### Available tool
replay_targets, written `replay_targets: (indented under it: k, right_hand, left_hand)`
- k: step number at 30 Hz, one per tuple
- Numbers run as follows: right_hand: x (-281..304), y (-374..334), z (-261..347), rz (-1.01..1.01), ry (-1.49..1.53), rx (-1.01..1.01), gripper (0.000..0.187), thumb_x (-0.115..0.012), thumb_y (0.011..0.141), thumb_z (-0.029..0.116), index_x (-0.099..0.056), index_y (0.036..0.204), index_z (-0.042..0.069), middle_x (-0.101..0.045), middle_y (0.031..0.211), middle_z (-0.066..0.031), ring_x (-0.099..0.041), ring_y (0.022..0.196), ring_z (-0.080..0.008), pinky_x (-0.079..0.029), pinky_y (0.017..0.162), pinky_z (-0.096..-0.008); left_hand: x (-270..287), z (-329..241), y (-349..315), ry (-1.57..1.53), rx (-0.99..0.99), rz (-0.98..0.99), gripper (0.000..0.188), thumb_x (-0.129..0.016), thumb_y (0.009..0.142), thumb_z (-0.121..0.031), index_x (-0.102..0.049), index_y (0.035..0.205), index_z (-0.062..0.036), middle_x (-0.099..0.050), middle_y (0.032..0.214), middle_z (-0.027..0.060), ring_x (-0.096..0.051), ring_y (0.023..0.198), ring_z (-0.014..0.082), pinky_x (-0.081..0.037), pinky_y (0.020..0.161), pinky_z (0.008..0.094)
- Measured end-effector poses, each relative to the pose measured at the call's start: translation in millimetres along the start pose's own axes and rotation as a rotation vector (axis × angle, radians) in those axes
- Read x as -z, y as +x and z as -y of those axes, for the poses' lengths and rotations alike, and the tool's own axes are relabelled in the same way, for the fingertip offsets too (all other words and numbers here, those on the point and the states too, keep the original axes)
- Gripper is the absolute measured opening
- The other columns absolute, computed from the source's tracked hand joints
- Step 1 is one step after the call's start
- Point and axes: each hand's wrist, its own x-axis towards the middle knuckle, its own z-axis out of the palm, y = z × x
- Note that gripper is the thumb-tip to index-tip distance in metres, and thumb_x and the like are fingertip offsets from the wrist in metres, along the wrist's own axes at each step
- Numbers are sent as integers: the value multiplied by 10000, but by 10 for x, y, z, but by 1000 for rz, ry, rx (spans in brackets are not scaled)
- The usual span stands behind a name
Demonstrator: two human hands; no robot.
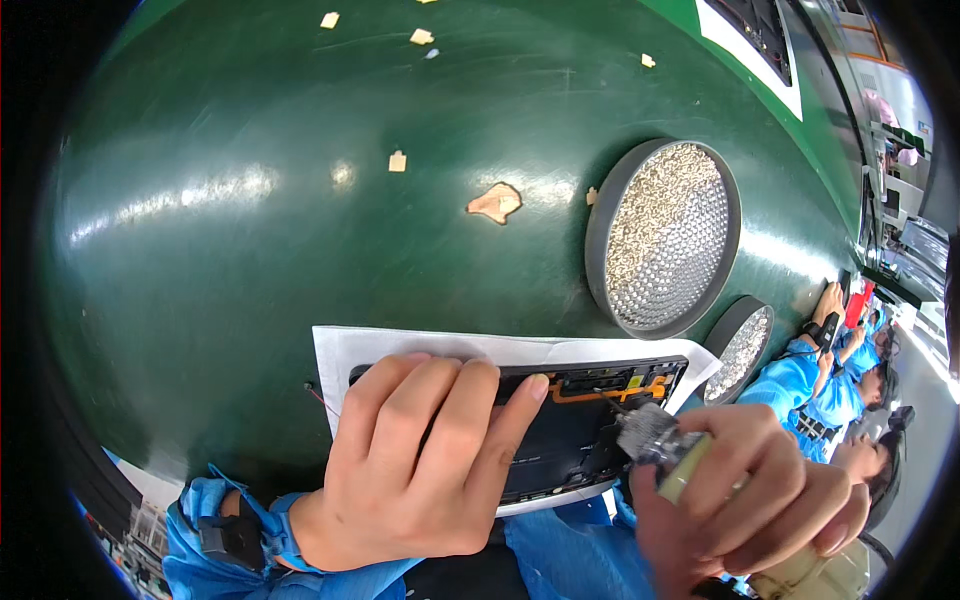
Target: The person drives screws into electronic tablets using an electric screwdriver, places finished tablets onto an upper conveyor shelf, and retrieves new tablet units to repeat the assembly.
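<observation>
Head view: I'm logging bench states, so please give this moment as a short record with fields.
Left hand: left hand lies flat on the dark opened device, pressing it down
Right hand: right hand grips a screwdriver, tip at the device's orange strip
Under device: white sheet
Surface: green table with paper scraps
Nearby: two round screw trays
Others: seated co-workers in blue at right

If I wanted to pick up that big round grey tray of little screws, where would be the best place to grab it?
Grip the large round tray by its raised grey rim, from its open left side. The rim is plain and solid, the middle is loose screws, and a smaller tray crowds its lower right.
</observation>
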Motion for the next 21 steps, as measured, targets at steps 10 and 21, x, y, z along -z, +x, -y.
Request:
replay_targets:
  k: [10,21]
  right_hand:
    - [-125,-78,-175,65,5,30,689,-756,1006,391,-379,1455,29,-549,995,-48,-529,665,-135,-400,476,-290]
    - [-151,-107,-218,56,-21,25,672,-738,1016,408,-379,1448,39,-553,994,-44,-525,649,-137,-400,467,-290]
  left_hand:
    - [-49,34,-10,-113,44,-57,368,-836,680,-146,-868,1039,-75,-626,1125,121,-589,1014,307,-517,839,429]
    - [-98,40,-9,-139,59,-102,308,-889,701,-132,-862,997,-51,-639,1110,104,-588,986,301,-513,805,427]
